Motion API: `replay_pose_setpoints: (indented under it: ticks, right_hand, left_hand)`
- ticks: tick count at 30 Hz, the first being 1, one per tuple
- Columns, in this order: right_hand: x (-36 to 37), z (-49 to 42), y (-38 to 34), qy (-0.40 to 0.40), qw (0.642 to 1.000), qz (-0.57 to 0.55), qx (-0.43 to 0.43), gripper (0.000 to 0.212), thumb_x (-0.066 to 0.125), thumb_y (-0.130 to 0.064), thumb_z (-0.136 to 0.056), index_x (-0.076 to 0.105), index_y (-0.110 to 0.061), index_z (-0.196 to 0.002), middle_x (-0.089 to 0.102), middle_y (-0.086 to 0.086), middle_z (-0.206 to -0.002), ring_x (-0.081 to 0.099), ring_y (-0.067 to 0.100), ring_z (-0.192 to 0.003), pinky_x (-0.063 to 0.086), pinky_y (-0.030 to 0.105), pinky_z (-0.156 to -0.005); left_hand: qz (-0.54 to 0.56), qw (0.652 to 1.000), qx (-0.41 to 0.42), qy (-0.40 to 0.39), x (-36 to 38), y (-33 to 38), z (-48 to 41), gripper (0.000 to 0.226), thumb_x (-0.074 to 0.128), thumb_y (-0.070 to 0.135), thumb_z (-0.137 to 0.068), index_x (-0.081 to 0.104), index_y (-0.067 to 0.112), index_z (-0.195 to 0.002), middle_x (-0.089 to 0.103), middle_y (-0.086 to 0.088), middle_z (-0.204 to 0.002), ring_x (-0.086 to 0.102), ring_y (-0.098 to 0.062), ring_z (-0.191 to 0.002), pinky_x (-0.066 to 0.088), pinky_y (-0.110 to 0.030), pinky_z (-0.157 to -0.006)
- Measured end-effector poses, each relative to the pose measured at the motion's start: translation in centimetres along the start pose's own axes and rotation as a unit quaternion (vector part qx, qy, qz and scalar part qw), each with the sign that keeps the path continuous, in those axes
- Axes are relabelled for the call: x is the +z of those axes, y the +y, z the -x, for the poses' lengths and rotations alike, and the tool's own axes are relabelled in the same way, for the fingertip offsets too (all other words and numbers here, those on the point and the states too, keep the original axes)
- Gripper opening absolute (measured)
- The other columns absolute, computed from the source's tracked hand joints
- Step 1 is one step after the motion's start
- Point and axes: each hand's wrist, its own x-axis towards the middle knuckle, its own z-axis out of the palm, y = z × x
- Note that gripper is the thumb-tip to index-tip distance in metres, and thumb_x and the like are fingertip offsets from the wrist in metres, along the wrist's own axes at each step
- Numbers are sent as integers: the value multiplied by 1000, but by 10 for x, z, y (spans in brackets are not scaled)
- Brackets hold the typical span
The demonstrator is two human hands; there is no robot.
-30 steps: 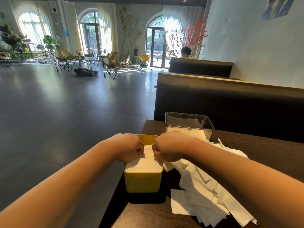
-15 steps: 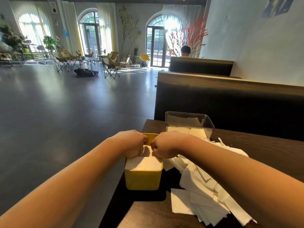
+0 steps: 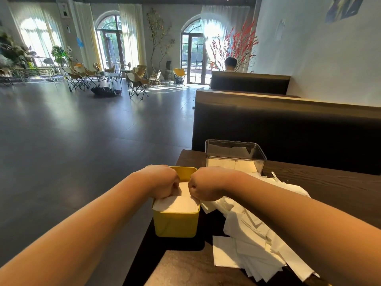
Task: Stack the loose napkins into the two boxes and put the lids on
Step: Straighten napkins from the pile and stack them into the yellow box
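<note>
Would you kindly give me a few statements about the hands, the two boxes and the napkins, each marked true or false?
1. The left hand and the right hand are both at the top of the yellow box, fingers curled. True.
2. The clear box has its lid on. False: its top is open, and no lid sits on it.
3. A pile of loose napkins lies on the table to the right of the yellow box. True.
4. The yellow box is empty. False: white napkins fill it up to the rim.
</note>
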Motion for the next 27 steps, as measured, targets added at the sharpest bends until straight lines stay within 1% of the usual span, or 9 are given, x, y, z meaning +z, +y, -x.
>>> replay_pose_setpoints:
  ticks: [4, 7, 9, 12, 17, 21, 23, 25, 27]
  right_hand:
    - [1, -2, 1, -1, 1000, 1, -4, 32, 48, -32, -109, 73, -15, -119, 70, 1, -100, 61, 13, -85, 47, 28, -77]
    - [3, -4, 2, -10, 1000, -27, -1, 31, 48, -29, -109, 72, -15, -122, 70, 2, -104, 63, 16, -94, 50, 30, -82]
    - [5, -5, 1, -14, 999, -41, -2, 30, 47, -27, -109, 69, -14, -126, 68, 1, -107, 62, 16, -97, 48, 30, -82]
    - [8, -8, 1, -14, 998, -54, -4, 31, 49, -25, -109, 68, -15, -130, 68, 2, -112, 62, 18, -101, 47, 30, -83]
    - [10, -7, 3, -10, 998, -55, 9, 32, 48, -26, -108, 72, -12, -124, 71, 5, -107, 64, 19, -96, 51, 29, -82]
    - [10, 1, 6, 49, 995, -87, 20, 30, 50, -30, -107, 73, -16, -119, 68, 3, -105, 64, 18, -95, 57, 32, -86]
    - [8, 10, 8, 99, 988, -116, 19, 30, 50, -32, -107, 72, -18, -123, 65, 1, -112, 63, 18, -99, 58, 34, -91]
    - [6, 20, 10, 156, 978, -139, 21, 30, 50, -33, -107, 70, -19, -125, 61, 0, -117, 61, 18, -102, 57, 34, -94]
    - [3, 31, 12, 200, 968, -150, 22, 30, 49, -33, -108, 69, -21, -127, 59, -2, -122, 60, 16, -106, 57, 33, -94]
  left_hand:
    - [-1, 1000, -7, -18, -4, 1, -3, 35, 53, 49, -105, 71, 33, -130, 70, 9, -117, 60, -14, -107, 42, -28, -80]
    - [-10, 1000, -4, -25, -7, 2, -4, 35, 53, 51, -105, 71, 34, -129, 70, 10, -115, 61, -14, -107, 43, -28, -81]
    - [-11, 1000, -8, -23, -6, 4, -3, 34, 52, 51, -105, 72, 34, -126, 70, 10, -110, 62, -13, -104, 44, -29, -82]
    - [-14, 1000, -17, -11, -4, 7, -3, 31, 50, 53, -104, 72, 34, -117, 68, 10, -103, 61, -13, -100, 44, -33, -85]
    - [-55, 998, -21, 35, -4, 11, 0, 30, 48, 54, -103, 70, 35, -110, 64, 8, -103, 58, -15, -98, 38, -38, -83]
    - [-75, 996, -26, 43, -7, 12, 2, 30, 51, 61, -101, 65, 35, -108, 61, 8, -107, 56, -16, -105, 37, -38, -85]
    - [-64, 997, -33, 39, -17, 13, 7, 37, 57, 66, -97, 64, 35, -116, 59, 8, -110, 54, -15, -105, 37, -36, -84]
    - [-66, 996, -33, 39, -27, 12, 11, 42, 66, 56, -96, 61, 33, -130, 60, 7, -117, 53, -14, -104, 38, -30, -80]
    - [-70, 995, -33, 56, -35, 11, 15, 43, 70, 41, -98, 59, 30, -137, 63, 5, -128, 56, -15, -108, 40, -26, -79]
